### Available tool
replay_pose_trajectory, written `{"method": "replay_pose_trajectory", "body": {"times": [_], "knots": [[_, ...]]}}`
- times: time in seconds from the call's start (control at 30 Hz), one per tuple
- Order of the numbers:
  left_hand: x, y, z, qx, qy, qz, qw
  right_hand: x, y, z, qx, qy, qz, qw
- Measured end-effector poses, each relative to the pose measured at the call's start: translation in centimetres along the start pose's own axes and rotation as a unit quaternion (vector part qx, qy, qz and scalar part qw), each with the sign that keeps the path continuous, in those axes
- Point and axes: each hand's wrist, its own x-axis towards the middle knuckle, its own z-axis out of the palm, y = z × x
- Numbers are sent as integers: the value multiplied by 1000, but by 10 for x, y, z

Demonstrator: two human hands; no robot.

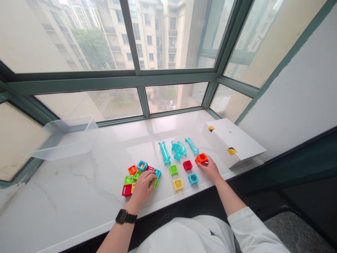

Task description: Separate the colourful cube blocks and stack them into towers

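I see my right hand pinching the orange cube block beside the red block, while my left hand curls over the clustered blocks, its grip unclear, where a careless sweep could scatter them.

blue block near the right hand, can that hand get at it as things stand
Probably yes: the right hand is close to the blue block, and nothing visible stands between them. It holds an orange block, though, so it would likely need to let go of that first.
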Motion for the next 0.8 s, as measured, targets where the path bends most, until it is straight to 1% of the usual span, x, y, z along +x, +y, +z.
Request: {"method": "replay_pose_trajectory", "body": {"times": [0.33,0.6,0.8], "knots": [[2,4,-2,-4,9,-1,1000,-1,-2,-1,-14,8,-22,1000],[2,5,-2,-10,11,-2,1000,-2,1,0,-18,19,-16,1000],[3,8,-4,-12,9,-6,1000,-5,-2,-3,1,-2,5,1000]]}}
